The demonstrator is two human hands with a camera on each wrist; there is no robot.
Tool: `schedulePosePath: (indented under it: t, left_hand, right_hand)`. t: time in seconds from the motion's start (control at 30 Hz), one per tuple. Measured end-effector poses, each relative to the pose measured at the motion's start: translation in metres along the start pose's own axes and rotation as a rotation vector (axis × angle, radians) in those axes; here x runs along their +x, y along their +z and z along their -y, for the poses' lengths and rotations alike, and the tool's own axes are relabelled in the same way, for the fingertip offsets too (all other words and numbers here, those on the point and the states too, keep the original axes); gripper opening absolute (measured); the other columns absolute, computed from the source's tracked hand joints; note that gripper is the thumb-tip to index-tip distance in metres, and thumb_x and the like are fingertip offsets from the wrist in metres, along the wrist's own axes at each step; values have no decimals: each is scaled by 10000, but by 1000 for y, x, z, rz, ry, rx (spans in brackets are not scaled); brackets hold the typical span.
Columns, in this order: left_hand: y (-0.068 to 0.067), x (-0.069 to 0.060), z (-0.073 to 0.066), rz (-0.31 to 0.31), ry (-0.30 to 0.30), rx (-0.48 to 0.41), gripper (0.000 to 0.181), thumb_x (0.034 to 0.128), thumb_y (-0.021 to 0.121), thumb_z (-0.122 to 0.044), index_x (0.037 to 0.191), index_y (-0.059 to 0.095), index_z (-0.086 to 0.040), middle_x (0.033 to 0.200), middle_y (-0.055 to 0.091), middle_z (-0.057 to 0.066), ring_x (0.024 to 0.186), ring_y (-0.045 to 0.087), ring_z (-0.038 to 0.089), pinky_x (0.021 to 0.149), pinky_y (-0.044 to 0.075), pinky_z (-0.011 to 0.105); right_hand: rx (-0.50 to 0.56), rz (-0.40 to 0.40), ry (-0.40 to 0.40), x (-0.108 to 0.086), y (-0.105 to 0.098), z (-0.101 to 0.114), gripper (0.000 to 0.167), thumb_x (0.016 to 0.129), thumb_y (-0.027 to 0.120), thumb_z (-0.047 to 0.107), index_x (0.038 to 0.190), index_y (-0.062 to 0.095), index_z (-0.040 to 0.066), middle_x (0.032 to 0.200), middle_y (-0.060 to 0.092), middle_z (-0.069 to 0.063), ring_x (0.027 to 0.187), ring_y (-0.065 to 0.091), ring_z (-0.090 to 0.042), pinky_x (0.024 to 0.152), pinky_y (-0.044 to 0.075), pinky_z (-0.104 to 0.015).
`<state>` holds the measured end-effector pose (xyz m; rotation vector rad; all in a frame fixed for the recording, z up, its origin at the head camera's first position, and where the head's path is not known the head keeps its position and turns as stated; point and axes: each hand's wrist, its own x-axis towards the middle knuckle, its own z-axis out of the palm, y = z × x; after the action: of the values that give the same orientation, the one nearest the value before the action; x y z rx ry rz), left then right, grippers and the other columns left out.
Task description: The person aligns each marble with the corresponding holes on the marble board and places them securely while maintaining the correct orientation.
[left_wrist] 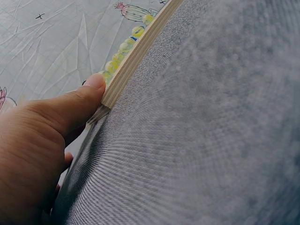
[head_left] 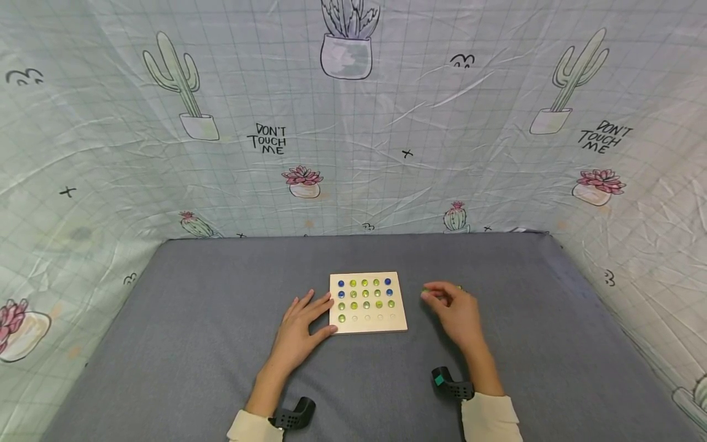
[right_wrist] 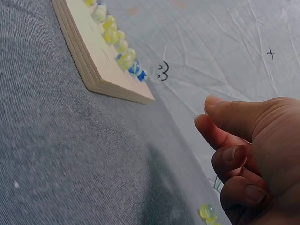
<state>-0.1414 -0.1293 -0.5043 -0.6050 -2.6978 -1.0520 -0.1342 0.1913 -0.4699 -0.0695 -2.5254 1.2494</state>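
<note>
A pale wooden board (head_left: 368, 328) lies on the grey cloth, its hollows largely filled with yellow-green marbles (head_left: 366, 294) and a few blue marbles (head_left: 388, 281). In the front row only the leftmost hollow holds a marble. My left hand (head_left: 298, 331) rests along the board's left side with fingers spread; in the left wrist view its thumb (left_wrist: 96, 82) touches the near corner. To the right of the board, my right hand (head_left: 458, 313) has thumb and forefinger together, pinching a greenish marble (head_left: 426, 291) that barely shows. The right wrist view hides that marble behind the fingertips.
Loose yellow-green marbles (right_wrist: 206, 211) lie on the cloth beyond the right hand, mostly covered by it in the head view. A grey cloth (head_left: 221, 307) covers the table. Printed fabric (head_left: 375, 123) hangs behind the table and at both sides.
</note>
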Motion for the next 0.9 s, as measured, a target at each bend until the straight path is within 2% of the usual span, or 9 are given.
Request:
schedulePosePath:
  t: [0.23,0.47,0.6,0.9]
  left_hand:
    - [0,1,0,-16,16,1,596,783,769,-358,1304,618,-110,1377,535,26,1358,348,328,1160,156,505]
    - [0,1,0,3,-14,-11,596,791,763,-373,1313,611,-129,1387,523,-3,1375,329,290,1176,128,456]
    - [0,1,0,-3,-4,-6,598,790,762,-372,1312,612,-121,1386,526,0,1371,335,301,1172,134,475]
    - [1,0,0,-15,11,-2,601,779,773,-356,1305,617,-109,1377,534,24,1363,344,319,1163,148,500]
  right_hand:
    - [13,18,-24,-1,6,7,190,849,750,204,1016,730,116,815,680,3,588,465,-128,483,367,-231]
    - [43,43,-38,-2,13,13,182,844,753,170,1010,730,99,797,670,2,579,467,-121,466,371,-226]
    - [42,52,-46,-2,17,16,168,843,754,161,997,733,98,780,658,8,582,470,-128,471,371,-226]
    - [70,91,-22,-5,23,22,171,843,749,139,1006,730,89,788,640,-1,586,465,-150,462,364,-226]
